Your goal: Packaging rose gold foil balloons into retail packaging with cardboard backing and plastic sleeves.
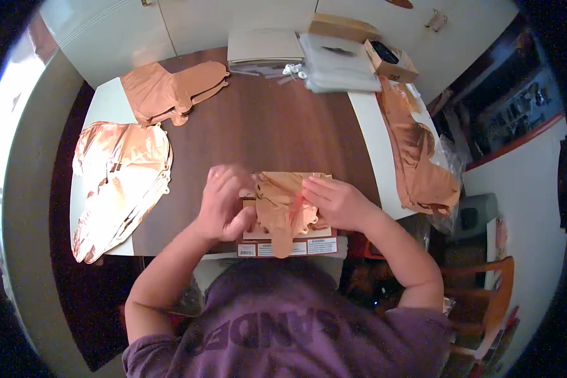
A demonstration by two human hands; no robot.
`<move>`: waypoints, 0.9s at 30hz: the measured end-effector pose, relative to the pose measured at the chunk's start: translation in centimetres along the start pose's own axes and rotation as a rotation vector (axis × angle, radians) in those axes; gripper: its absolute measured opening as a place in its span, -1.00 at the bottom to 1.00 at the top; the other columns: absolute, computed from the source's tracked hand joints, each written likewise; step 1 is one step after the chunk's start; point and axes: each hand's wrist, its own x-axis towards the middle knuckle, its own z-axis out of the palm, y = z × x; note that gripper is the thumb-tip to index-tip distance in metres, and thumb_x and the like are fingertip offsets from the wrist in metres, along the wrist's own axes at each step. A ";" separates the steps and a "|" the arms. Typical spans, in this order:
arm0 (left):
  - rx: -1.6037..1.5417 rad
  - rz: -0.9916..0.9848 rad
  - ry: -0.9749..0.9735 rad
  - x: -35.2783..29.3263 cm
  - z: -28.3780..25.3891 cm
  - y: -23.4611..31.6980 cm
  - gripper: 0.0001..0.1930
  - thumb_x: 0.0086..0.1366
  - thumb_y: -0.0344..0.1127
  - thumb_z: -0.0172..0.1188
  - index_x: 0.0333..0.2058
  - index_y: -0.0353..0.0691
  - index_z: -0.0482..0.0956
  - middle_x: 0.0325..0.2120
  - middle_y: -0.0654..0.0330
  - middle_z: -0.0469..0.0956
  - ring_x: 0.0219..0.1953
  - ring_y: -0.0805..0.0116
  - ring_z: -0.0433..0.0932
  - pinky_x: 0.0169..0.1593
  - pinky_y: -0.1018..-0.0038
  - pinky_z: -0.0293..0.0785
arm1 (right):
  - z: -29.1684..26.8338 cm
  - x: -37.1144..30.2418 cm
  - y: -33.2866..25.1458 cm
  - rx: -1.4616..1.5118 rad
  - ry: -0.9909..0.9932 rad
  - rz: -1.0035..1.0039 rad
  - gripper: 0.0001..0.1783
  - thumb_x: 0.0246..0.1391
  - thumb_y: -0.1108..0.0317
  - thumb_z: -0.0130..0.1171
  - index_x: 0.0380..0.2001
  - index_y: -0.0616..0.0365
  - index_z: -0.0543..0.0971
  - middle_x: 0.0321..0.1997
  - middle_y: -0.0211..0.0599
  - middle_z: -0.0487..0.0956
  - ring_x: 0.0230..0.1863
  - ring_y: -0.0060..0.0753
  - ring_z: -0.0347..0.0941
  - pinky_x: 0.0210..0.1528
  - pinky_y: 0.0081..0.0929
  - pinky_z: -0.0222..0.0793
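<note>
The foil [272, 205] lies between the 2 hands, over a box [296, 248]. Left hand [225, 203]: blurred, fingers spread from thumb. Right hand [334, 200]: fingertips on foil – pinch or press, I cannot tell. Steady, light pressure should limit creases.

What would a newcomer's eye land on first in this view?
Probably the shiny copper-coloured foil pile at the left side of the brown-and-white table, glaring almost white in places. Next, the folded foil piece near the front edge, between the blurred left hand and the right hand, which touches it. Another long foil pile lies along the right side.
</note>
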 end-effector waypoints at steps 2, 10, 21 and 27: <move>0.135 0.115 -0.258 1.9 0.6 -0.2 -0.31 0.20 0.14 0.06 0.14 -0.30 0.33 0.14 -0.07 0.33 0.22 -0.05 0.26 0.26 0.08 0.10 | -0.4 -0.2 0.1 0.106 -0.048 0.012 -0.51 -0.16 0.37 0.23 -0.08 0.35 0.55 0.10 -0.02 0.51 0.18 -0.06 0.42 0.25 -0.21 0.36; 0.460 0.160 -0.666 -1.0 2.5 -1.7 -0.06 0.25 0.40 -0.17 0.32 -0.34 0.10 0.35 -0.09 0.08 0.39 -0.05 0.04 0.38 -0.01 -0.09 | -2.4 -0.8 -2.1 0.152 -0.333 0.259 -0.16 -0.04 -0.12 0.21 0.14 0.34 0.38 0.31 0.09 0.29 0.40 0.03 0.10 0.41 0.06 -0.06; 0.444 0.022 -0.618 -4.3 3.1 2.7 -0.03 0.23 0.39 -0.13 0.35 -0.32 0.04 0.36 -0.06 0.05 0.40 0.00 0.03 0.38 -0.03 -0.14 | 2.7 -3.5 -14.3 -0.298 -0.046 0.377 -0.48 0.11 0.29 0.08 0.16 0.18 0.41 0.27 0.00 0.37 0.31 0.05 0.26 0.29 0.14 0.12; -0.167 -0.219 -0.364 -3.5 1.3 2.6 -0.29 0.30 0.03 0.00 0.30 -0.30 0.17 0.36 -0.11 0.02 0.41 -0.04 -0.01 0.40 0.06 -0.14 | 1.5 -3.8 -11.5 -0.150 0.271 0.371 -0.65 0.11 0.39 0.05 -0.03 0.18 0.58 0.01 -0.10 0.59 0.10 -0.02 0.49 0.16 -0.11 0.39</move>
